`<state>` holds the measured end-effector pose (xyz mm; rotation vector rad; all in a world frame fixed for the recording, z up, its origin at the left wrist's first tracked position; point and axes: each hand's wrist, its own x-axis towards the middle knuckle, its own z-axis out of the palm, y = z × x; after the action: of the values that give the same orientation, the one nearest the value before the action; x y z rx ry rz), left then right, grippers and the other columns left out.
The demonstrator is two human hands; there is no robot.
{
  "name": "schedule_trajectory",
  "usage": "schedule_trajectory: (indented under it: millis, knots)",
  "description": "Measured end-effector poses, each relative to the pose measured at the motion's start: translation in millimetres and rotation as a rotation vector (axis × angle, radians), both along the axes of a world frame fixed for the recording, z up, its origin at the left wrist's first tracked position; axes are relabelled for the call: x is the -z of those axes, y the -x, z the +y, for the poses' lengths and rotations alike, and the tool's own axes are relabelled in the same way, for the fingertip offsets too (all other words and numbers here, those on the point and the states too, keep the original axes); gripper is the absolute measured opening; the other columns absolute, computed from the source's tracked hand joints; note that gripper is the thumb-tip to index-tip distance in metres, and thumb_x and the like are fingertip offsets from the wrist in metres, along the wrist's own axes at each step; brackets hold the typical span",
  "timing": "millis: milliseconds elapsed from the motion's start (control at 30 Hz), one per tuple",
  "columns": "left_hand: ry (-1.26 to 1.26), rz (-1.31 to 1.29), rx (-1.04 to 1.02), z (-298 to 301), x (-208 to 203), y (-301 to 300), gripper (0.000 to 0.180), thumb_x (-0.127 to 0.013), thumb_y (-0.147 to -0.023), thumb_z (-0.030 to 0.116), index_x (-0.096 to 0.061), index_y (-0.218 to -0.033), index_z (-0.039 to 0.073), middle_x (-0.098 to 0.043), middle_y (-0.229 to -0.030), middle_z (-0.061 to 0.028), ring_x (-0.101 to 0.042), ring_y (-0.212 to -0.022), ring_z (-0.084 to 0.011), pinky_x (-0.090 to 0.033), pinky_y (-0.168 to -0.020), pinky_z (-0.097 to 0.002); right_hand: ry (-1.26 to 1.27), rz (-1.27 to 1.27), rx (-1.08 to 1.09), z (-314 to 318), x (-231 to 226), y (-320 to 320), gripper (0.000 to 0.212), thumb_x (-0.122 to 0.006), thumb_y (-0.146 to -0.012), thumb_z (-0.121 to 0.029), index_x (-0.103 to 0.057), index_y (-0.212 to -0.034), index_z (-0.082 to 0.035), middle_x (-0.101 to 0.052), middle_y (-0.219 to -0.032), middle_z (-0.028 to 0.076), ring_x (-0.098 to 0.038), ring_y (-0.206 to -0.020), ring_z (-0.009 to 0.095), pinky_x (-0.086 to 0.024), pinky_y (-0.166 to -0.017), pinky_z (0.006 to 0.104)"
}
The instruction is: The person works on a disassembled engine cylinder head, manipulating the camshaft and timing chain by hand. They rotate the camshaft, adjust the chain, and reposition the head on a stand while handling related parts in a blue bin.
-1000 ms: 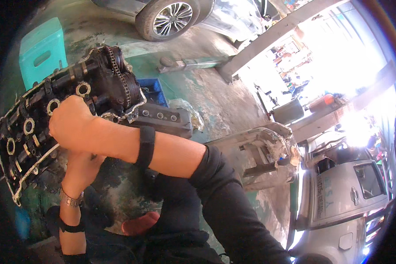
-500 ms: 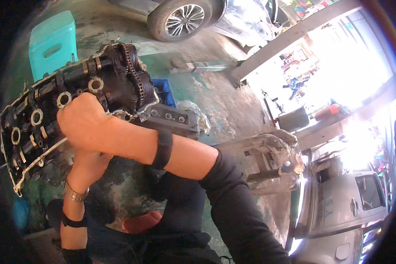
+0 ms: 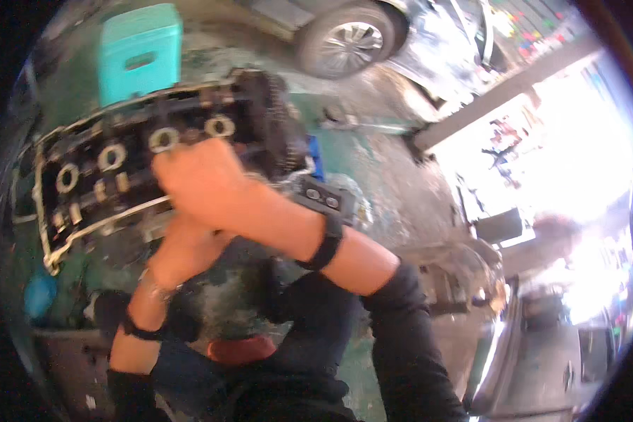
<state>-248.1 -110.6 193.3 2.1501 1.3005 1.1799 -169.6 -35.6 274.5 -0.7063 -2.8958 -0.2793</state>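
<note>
An engine cylinder head (image 3: pixel 109 226), dark and oily with pale ring-shaped openings and a light gasket edge, lies in front of me on the left. A timing chain (image 3: pixel 288 133) runs at its right end. My right hand (image 3: pixel 200 176) is closed in a fist above the near edge, beside the rings. Just below and touching it, my left hand (image 3: pixel 184 246) looks curled, its fingers partly covered by the right. Whatever the hands grip is hidden, and motion smears both of them.
A turquoise plastic stool (image 3: pixel 141 42) stands behind the cylinder head. To the right are a grey part with round holes (image 3: pixel 323 200), a blue bin (image 3: pixel 316 158) and a worn body panel (image 3: pixel 446 271). A car wheel (image 3: pixel 348 46) is at the back; a blue round object (image 3: pixel 40 294) lies left.
The whole view has shifted, so the cylinder head, stool and hands sit farther right in the picture. Both hands stay together over nearly the same part of the cylinder head.
</note>
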Motion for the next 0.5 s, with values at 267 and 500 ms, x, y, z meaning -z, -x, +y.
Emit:
schedule_trajectory:
  millis: [267, 500]
  knots:
    - [0.156, 0.003, 0.001, 5.4, 14.1, -5.1, 0.041, -0.071, -0.084, 0.024, -0.062, -0.118, 0.0, -0.065, -0.115, -0.0235, -0.062, -0.106, -0.0419, -0.05, -0.092, -0.0506, -0.024, 0.035, 0.042, -0.1, -8.9, 1.6, 0.039, -0.066, -0.09, -0.042, -0.066, -0.07, -0.009, -0.065, -0.064, 0.012, -0.066, -0.058, 0.032, -0.051, -0.051, 0.0439]
    - [0.129, -0.027, 0.006, -4.6, 8.8, -4.9, 0.042, -0.071, -0.085, 0.027, -0.062, -0.113, -0.003, -0.067, -0.103, -0.0246, -0.064, -0.099, -0.0406, -0.051, -0.089, -0.049, 0.088, 0.121, 0.033, -9.8, -20.4, -9.3, 0.028, -0.074, -0.083, -0.025, -0.058, -0.089, -0.003, -0.065, -0.082, 0.017, -0.065, -0.074, 0.039, -0.05, -0.063, 0.0471]
